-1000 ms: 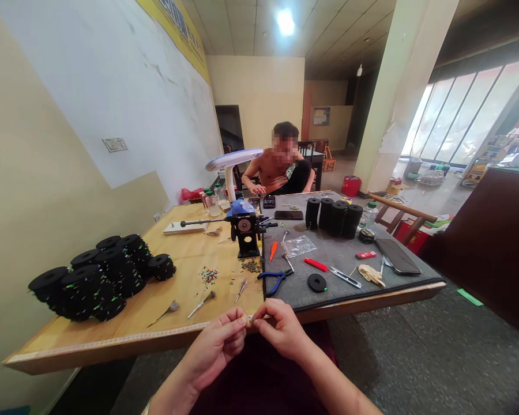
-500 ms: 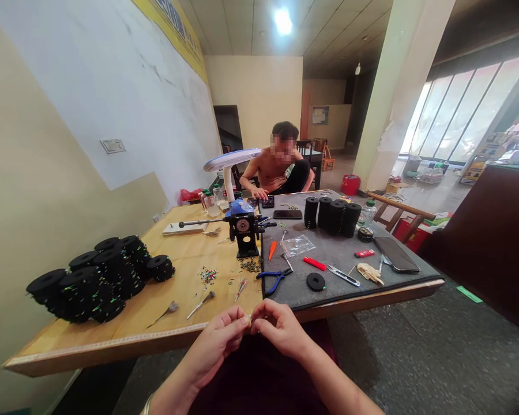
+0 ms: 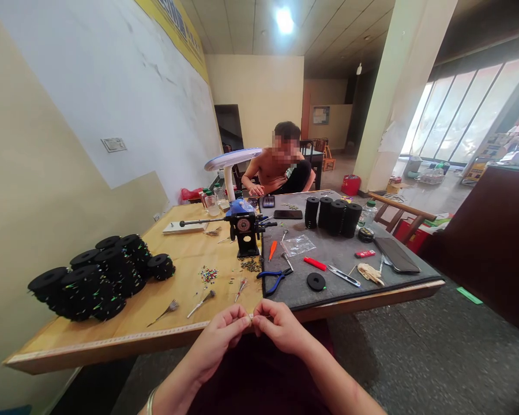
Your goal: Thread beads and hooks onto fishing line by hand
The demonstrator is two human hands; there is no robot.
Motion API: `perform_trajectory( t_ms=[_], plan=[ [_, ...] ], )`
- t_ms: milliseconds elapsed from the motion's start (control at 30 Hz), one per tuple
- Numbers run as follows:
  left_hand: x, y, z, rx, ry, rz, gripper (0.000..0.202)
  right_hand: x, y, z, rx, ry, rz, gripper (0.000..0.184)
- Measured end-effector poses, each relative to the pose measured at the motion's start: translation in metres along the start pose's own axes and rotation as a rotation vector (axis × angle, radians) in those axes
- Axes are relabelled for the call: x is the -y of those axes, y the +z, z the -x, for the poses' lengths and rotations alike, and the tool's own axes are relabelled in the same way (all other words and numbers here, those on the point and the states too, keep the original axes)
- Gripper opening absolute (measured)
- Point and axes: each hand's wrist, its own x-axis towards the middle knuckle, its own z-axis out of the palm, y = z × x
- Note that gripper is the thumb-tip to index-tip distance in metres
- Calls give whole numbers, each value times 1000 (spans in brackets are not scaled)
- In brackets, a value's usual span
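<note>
- Clock centre: the near-meeting of the two pinches; 12 points away from the person.
- Left hand point(image 3: 225, 332) at 8 o'clock: thumb and forefinger look pinched on a tiny piece point(image 3: 251, 316), pale, too small to identify.
- Right hand point(image 3: 283, 329) at 4 o'clock: thumb and forefinger curled in to the same spot; cannot tell whether it has hold too.
- Key relation: tiny piece lies at centre, toward 2 from left hand, toward 10 from right hand. Long axis unreadable; neither hand clearly nearer.
- Beyond, on the table point(image 3: 190, 245): reddish bristly bunch point(image 3: 241, 289) at 11, axis 1-to-7, nearer left hand; pliers point(image 3: 277, 282) at 1, nearer right hand; beads point(image 3: 209, 275) at 10.
</note>
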Motion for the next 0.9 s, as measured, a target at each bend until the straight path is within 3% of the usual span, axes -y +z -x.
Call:
perform_trajectory(
  t_ms=[333, 667, 900],
  plan=[
    [5, -8, -2, 61, -45, 156, 33, -10, 1, 6, 6, 9, -155, 18],
    [9, -11, -3, 87, -55, 204, 34, -19, 4, 10, 5, 116, -265, 30],
    [8, -16, -1, 73, -72, 221, 34, -22, 1, 12, 84, 105, -298, 34]
  ],
)
